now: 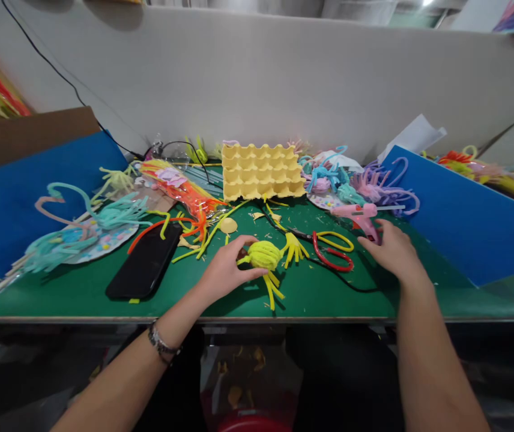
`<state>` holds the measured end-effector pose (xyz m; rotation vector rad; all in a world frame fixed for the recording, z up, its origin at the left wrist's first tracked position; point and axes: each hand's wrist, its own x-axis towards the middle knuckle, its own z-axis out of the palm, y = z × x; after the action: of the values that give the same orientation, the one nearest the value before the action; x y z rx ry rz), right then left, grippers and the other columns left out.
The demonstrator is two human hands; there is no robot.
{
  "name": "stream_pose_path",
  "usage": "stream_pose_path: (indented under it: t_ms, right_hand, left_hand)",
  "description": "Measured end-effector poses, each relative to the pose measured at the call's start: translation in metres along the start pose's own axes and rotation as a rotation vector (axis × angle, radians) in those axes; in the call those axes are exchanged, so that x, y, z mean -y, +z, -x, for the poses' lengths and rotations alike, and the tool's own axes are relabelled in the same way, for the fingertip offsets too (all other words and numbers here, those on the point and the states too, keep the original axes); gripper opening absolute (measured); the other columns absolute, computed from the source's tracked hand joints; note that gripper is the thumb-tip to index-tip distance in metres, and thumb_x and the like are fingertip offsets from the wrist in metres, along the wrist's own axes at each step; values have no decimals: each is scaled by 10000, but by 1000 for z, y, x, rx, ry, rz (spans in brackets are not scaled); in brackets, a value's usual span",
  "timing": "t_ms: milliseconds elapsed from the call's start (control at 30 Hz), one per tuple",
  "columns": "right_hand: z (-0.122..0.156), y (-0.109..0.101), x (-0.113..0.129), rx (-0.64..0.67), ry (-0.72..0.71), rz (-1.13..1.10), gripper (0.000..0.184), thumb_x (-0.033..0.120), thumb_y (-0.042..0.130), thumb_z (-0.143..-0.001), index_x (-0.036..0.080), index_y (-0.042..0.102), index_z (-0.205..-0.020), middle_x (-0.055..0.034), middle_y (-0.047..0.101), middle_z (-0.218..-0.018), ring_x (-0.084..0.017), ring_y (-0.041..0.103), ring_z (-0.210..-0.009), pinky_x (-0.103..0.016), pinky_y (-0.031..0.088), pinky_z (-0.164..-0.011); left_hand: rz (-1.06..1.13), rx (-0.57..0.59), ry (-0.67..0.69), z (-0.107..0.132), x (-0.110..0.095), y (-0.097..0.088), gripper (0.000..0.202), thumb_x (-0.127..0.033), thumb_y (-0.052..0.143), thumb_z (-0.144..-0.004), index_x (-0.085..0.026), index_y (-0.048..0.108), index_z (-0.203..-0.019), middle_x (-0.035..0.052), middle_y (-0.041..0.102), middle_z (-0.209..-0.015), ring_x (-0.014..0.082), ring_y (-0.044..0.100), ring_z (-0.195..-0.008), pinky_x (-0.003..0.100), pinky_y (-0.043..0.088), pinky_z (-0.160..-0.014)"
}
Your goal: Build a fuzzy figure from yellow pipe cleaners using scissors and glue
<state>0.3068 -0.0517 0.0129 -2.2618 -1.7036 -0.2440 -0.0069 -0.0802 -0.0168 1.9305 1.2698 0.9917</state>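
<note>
Left hand: the left hand point(226, 271) is curling around a yellow pipe-cleaner figure point(265, 257) near the front edge of the green mat point(81, 294); fingers and thumb are pinching its wound, ball-like body from the left; a wristwatch point(161, 344) is sitting on that wrist.

Right hand: the right hand point(392, 251) is lying palm down, fingers loosely spread, fingertips touching the handle of a pink glue gun point(359, 215); it is not gripping anything that can be made out.

Figure's lie: the yellow figure is resting at the middle of the mat, between the two hands; its long axis is running roughly front to back, stiff legs pointing toward the table's near edge; a hand-shaped yellow piece point(293, 247) is lying just to its right, fingers splaying toward the person.

Glue gun's lie: its nozzle is pointing to the person's left, barrel running side to side.

Around them: red-handled scissors point(332, 253) are lying between figure and right hand; a black phone point(145, 261) is lying screen up, slanting away to the right; a yellow egg tray point(261, 171) is standing behind; blue boards point(459, 210) are flanking the mat.

Writing: no brand or lettering is legible anywhere.
</note>
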Motion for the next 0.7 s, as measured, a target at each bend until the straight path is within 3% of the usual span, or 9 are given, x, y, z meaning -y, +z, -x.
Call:
stream_pose_path:
  t_ms: [133, 233, 367, 467, 600, 667, 700]
  right_hand:
    - [-13, 0, 21, 107, 28, 121, 404, 365, 523, -757, 92, 531, -1055, -215, 576, -1064, -363, 541, -1014, -468, 419, -797]
    - [-20, 4, 27, 132, 42, 99, 357, 293, 505, -780, 75, 521, -1062, -216, 591, -1048, -328, 573, -983, -404, 448, -762]
    - [-22, 11, 29, 87, 77, 55, 323, 181, 374, -821, 45, 486, -1091, -234, 603, -1025, -313, 606, -920, -392, 452, -725]
    - [-21, 2, 33, 9, 73, 2, 337, 169, 348, -819, 30, 465, -1103, -262, 582, -1058, -333, 599, -935, -404, 445, -730]
    - [-9, -24, 51, -130, 27, -99, 398, 362, 413, -825, 96, 444, -1119, -185, 615, -969, -306, 602, -883, -377, 453, -696]
    - [3, -33, 67, -314, -115, -283, 506, 506, 568, -696, 160, 483, -1056, -124, 627, -868, -290, 603, -763, -368, 450, -627]
    - [11, -35, 75, -335, -194, -339, 532, 540, 599, -652, 173, 495, -1024, -113, 625, -843, -279, 601, -727, -357, 445, -602]
  left_hand:
    - [31, -12, 10, -1, 1, -2, 406, -368, 691, -615, -167, 555, -940, 50, 651, -905, 180, 600, -784, 292, 485, -723]
    - [105, -15, -8, -2, 4, -1, 412, -383, 686, -606, -169, 554, -933, 52, 654, -894, 195, 609, -808, 308, 485, -744]
    - [216, -19, -78, -3, 6, 0, 435, -389, 670, -591, -173, 527, -940, 64, 637, -952, 198, 609, -821, 308, 494, -711]
    - [237, -26, -95, -3, 5, 0, 429, -376, 674, -578, -182, 503, -920, 46, 628, -939, 178, 608, -775, 297, 492, -686]
    - [134, -84, -82, -4, 4, 0, 377, -351, 671, -603, -186, 498, -895, 16, 619, -882, 151, 582, -727, 275, 474, -673]
    - [46, -124, -81, -3, 4, 0, 358, -360, 668, -617, -182, 500, -879, 6, 606, -838, 142, 555, -682, 265, 460, -640]
    - [19, -139, -81, -3, 5, 0, 355, -368, 665, -623, -181, 499, -875, 3, 601, -821, 140, 546, -671, 262, 454, -628]
